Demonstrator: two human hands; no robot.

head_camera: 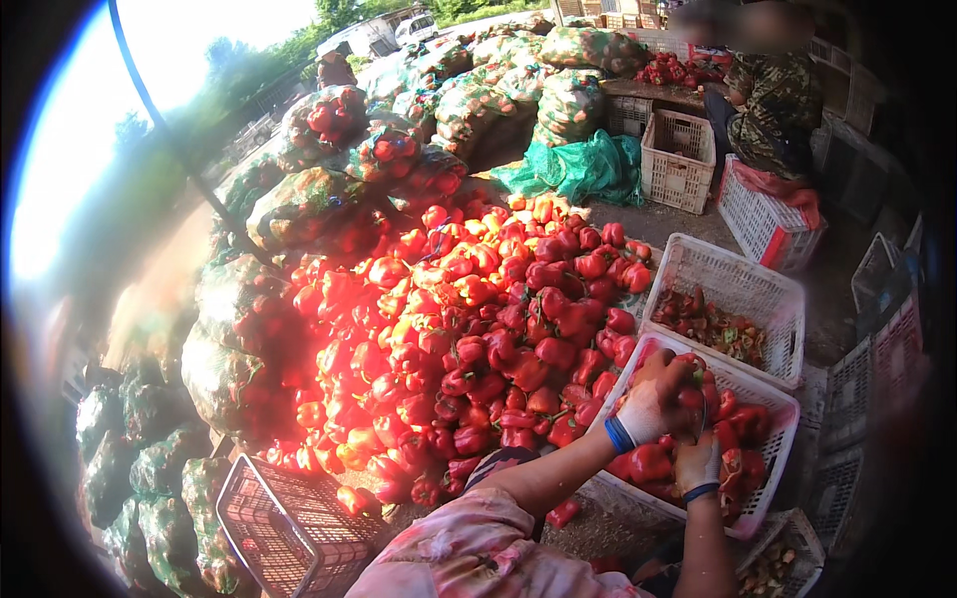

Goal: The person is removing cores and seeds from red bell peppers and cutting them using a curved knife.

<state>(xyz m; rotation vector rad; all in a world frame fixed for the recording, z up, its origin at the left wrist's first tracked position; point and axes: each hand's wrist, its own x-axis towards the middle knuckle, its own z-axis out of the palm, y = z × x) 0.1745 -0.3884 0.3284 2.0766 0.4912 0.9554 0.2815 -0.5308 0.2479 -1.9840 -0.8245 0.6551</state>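
Note:
My left hand (659,392), in a pale glove with bare fingers and a blue wristband, grips a red bell pepper (691,398) above a white plastic crate (777,456). Just below it my right hand (697,462), gloved alike with a dark blue band, is closed around a slim tool. A thin blade-like edge (703,418) shows between the hands; the handle is hidden. Red bell peppers (649,463) fill the crate beneath both hands. Against its far side stands a second white crate (729,261) with pepper cores and scraps (710,325) inside.
A large heap of red bell peppers (478,336) spreads to the left. Stuffed mesh sacks (232,359) border it. An upright crate (299,523) stands at lower left, a scrap crate (777,560) at lower right. A person in camouflage (774,112) sits at upper right.

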